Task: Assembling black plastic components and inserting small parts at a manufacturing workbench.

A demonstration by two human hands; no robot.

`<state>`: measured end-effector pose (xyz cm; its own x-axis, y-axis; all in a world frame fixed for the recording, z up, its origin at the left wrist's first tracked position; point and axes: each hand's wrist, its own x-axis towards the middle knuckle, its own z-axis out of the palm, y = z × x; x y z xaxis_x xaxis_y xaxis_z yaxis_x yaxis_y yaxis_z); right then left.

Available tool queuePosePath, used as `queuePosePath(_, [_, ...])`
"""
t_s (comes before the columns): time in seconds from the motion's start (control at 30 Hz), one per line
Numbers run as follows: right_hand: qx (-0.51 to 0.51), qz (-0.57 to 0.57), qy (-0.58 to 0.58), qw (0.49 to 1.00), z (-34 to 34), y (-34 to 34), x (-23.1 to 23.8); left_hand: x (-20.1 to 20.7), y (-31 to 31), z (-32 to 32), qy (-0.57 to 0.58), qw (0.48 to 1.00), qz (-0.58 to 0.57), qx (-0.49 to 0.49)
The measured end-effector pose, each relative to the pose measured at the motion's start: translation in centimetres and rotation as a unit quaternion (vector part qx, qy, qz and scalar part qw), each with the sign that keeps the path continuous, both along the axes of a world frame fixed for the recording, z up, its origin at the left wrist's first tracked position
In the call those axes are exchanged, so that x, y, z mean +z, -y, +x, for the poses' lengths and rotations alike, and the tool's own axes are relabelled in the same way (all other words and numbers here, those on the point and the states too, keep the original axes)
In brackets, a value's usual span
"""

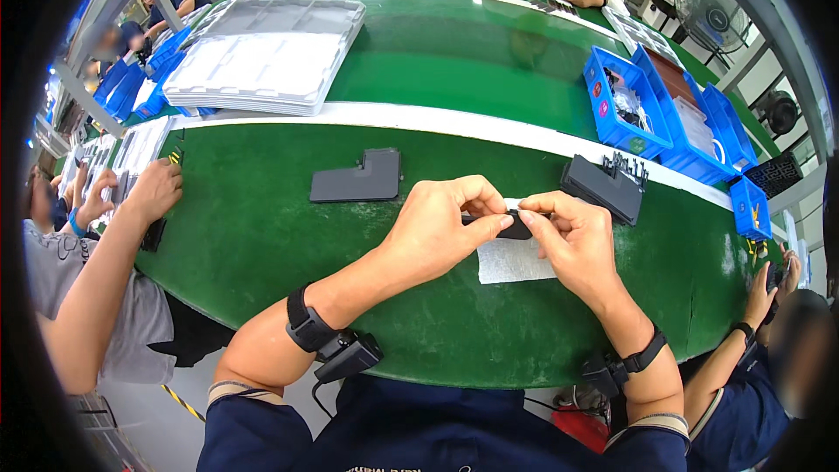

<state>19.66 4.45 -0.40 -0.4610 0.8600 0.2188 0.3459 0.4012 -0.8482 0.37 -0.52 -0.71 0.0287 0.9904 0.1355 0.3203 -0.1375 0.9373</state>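
I take my 2 hands as the centre of the clock, with 12 o'clock away from me. At 9 o'clock, by the left edge of the green table [437,332], there is a co-worker's hand [157,190]. At 10 o'clock lies a stack of pale plastic trays [262,52]. At 8 o'clock, my left forearm carries a black wrist strap [308,323]. Between 9 and 10 o'clock, a dark grey L-shaped plate [357,179] lies flat, apart from my fingers.

My left hand [441,223] is in a pinch, the thumb and index finger closed on the left side of a small black part [517,229]. This part is at the centre, between my 2 hands, above the table; my fingers cover much of it, so its exact kind I cannot tell. Just at 6 o'clock, a white sheet [511,267] lies on the table. My right hand [577,240] pinches the same part from the right side, and its fingertips are near the left ones.

Between 2 and 3 o'clock is a pile of dark grey plates [603,190]. Between 1 and 2 o'clock stands a blue bin [620,127] with small items inside. At 3 o'clock is a smaller blue bin [750,208].
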Motion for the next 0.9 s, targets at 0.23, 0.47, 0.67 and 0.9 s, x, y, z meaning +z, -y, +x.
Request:
queuePosePath(0.23, [0.016, 0.041, -0.01, 0.999, -0.1, 0.3, 0.2, 0.2, -0.5, 0.0, -0.028, 0.999, 0.021, -0.008])
queuePosePath(0.47, [0.043, 0.033, -0.009, 0.998, 0.1, 0.5, 0.4, -0.3, -0.5, -0.4, -0.029, 0.998, 0.044, -0.031])
queuePosePath(0.67, [-0.003, 0.011, -0.015, 1.0, -0.5, 0.6, 0.2, -1.4, -0.3, 0.3, -0.267, 0.914, 0.303, 0.032])
queuePosePath(0.9, [-0.005, 0.034, -0.004, 0.999, -0.3, 1.1, 0.4, -0.9, -0.2, 0.6, -0.307, 0.88, 0.363, 0.009])
